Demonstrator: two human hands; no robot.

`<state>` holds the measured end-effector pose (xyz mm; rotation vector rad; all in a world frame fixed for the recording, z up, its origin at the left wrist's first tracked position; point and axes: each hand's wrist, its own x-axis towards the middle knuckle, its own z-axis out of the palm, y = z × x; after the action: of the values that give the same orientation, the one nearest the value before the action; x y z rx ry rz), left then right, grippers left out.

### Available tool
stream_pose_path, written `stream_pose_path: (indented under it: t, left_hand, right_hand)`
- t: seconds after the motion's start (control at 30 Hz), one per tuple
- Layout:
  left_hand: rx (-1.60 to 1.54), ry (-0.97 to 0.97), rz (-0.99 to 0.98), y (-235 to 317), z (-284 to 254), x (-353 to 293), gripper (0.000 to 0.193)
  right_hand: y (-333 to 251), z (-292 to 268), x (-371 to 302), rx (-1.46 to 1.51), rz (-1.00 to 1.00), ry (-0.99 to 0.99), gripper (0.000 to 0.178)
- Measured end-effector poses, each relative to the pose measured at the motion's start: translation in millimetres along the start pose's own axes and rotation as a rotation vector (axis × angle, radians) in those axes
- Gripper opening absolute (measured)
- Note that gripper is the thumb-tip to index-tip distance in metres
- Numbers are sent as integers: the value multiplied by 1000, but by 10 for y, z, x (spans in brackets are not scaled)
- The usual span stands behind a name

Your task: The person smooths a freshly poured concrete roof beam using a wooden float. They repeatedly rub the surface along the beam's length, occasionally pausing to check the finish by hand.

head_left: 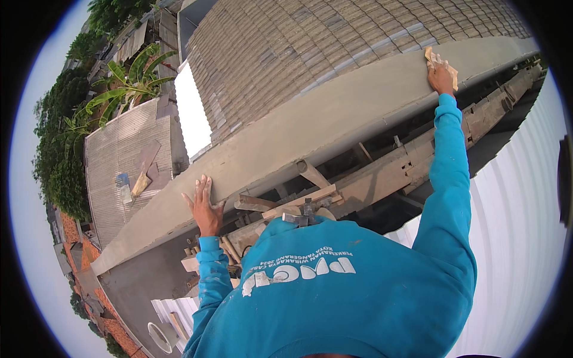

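Treat the long, smooth, grey cement ledge (316, 122), slanting from lower left to far upper right beyond the teal long-sleeved sweatshirt (382, 304), as the working face. Put little weight, in all likelihood, on the left hand (206, 209), laid on the ledge's left stretch with fingers spread apart and nothing visibly held; use for balance only, to avoid marking the surface. Steer with the right hand (440, 76), far out at upper right, with fingers close together and clamped over the thin, flat, tan pad (455, 79). Press that pad evenly against the ledge, probably best in long, overlapping passes, easing off toward the edges; cannot tell whether sponge or folded paper. Around, from biggest down, mind the brown-grey tiled roof (286, 48) bordering the ledge's upper side, the pale ribbed metal sheeting (519, 197) at far right, and the weathered brown timber beam (382, 179) running below the ledge. Nearer in, watch for the round, light wooden pole (313, 174) jutting out beneath the ledge, then the small, dark metal clamp (308, 209) right by the sweatshirt, perhaps liable to snag cloth during any sideways shift.
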<state>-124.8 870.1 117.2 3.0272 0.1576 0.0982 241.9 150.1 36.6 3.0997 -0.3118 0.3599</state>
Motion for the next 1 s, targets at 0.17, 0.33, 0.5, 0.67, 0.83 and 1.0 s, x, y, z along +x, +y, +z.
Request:
stream_pose_path:
  t: [0.17,0.33,0.5,0.67,0.83,1.0]
  left_hand:
    - [-17,17,13,-60,56,12,95]
    - [-2,7,-31,8,58,-31,93]
    - [-45,52,-8,-14,82,13,92]
    - [-65,176,-57,-23,196,-115,98]
    - [-437,433,-570,-26,257,-478,106]
    - [-973,763,-1080,-305,514,-510,114]
  right_hand:
    - [-535,-2,-409,87,-98,-16,53]
    - [-2277,-522,-1729,274,-360,-40,50]
    - [-3909,-1018,-2848,548,-675,-132,50]
    - [-4230,-1220,-3293,571,-977,-214,49]
    - [-3117,-1027,-2699,375,-662,-224,50]
    - [-4309,-1005,-2855,401,-717,-143,50]
